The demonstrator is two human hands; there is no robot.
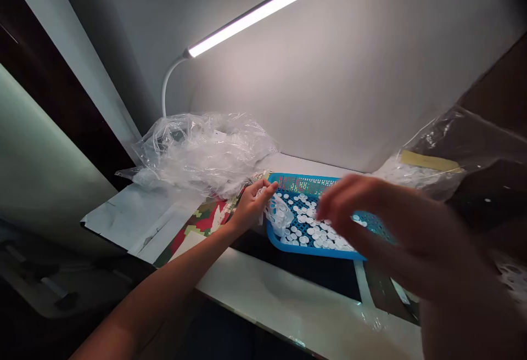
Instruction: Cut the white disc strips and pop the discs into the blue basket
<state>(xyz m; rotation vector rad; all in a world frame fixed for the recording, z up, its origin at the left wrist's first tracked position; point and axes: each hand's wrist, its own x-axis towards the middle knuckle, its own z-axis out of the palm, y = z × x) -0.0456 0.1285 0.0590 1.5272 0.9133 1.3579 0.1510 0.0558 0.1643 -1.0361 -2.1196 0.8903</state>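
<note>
My left hand (252, 205) is closed on a small clear plastic bag (280, 216), which hangs at the left end of a blue plastic basket (307, 251). Whether the bag has anything inside is hard to see. Many small round white discs (302, 218) lie scattered over the basket's slotted floor. Above the right part of the basket is my right hand (370, 217), smeared by motion, with its fingers bent downward. It covers part of the basket and discs, and I cannot make out whether anything is between its fingertips.
A large crumpled clear plastic bag (206, 154) sits at the back left. Another clear bag (436, 170) with white pieces and a yellow strip stands at right. A lit lamp (272, 11) spans overhead. Black sheet (304, 272) lies under the basket, near the table's front edge (255, 320).
</note>
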